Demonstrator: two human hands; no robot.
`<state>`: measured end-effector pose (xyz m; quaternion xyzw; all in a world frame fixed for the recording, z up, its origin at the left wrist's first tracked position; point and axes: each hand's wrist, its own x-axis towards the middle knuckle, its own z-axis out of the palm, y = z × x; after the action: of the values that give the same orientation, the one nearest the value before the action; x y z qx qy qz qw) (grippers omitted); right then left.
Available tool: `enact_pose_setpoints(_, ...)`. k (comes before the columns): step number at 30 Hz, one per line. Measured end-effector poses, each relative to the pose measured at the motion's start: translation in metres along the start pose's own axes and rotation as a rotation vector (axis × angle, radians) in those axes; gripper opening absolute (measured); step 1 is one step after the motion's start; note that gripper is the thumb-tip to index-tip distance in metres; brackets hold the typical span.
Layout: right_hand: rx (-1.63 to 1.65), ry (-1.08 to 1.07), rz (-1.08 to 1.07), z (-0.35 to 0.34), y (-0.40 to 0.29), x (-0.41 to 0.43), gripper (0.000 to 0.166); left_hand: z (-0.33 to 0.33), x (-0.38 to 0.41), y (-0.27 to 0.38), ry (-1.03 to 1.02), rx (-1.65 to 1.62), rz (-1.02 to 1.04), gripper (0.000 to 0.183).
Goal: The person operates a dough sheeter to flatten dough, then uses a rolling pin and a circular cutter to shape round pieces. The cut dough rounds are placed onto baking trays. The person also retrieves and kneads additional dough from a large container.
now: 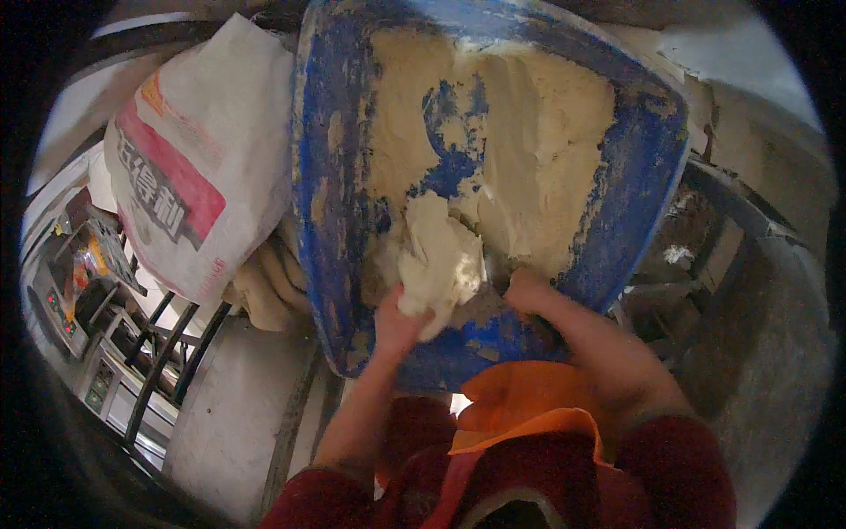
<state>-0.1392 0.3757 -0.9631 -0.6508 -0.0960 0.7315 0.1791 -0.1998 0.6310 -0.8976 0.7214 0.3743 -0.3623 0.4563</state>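
My left hand (403,322) grips the lower end of a soft, pale lump of dough (426,254), its fingers partly hidden beneath it. The lump lies folded in a blue plastic tub (634,178), close to the wall nearest me. My right hand (529,291) is curled at the right of the lump, around what looks like a scraper (496,268); its greyish blade is blurred and its handle hidden. Beyond both hands, a smooth spread of dough (562,145) covers much of the tub's bottom, with blue plastic showing through mid-tub. Dried smears coat the walls.
A white woven sack (244,112) with printed writing stands against the tub's left side, above brown folded cloth or sacking (268,284). Dark metal bars (155,360) are at lower left. A grey metal surface (747,370) curves along the right. My orange apron (529,403) meets the near rim.
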Motion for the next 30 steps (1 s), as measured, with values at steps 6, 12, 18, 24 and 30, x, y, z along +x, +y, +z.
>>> enact_pose_setpoints(6, -0.101, 0.438, 0.105, -0.055, -0.036, -0.015, 0.024, -0.018, -0.107, -0.023, -0.116, -0.137, -0.103, 0.05)
enact_pose_setpoints(12, -0.254, 0.169, -0.024, -0.06, -0.037, 0.09, 0.025, -0.044, -0.132, 0.031, -0.188, -0.169, -0.242, 0.047)
enact_pose_setpoints(18, -0.097, -0.017, 0.011, 0.007, -0.026, 0.015, 0.041, -0.047, -0.16, 0.047, -0.285, -0.345, -0.27, 0.05)
enact_pose_setpoints(24, 0.211, 0.04, 0.015, 0.111, -0.013, -0.067, 0.05, -0.028, -0.226, 0.09, -0.786, -0.314, 0.225, 0.053)
enact_pose_setpoints(30, 0.367, 0.297, 0.06, 0.1, -0.08, -0.196, 0.045, -0.047, -0.278, 0.166, -0.955, -0.11, 0.381, 0.06)
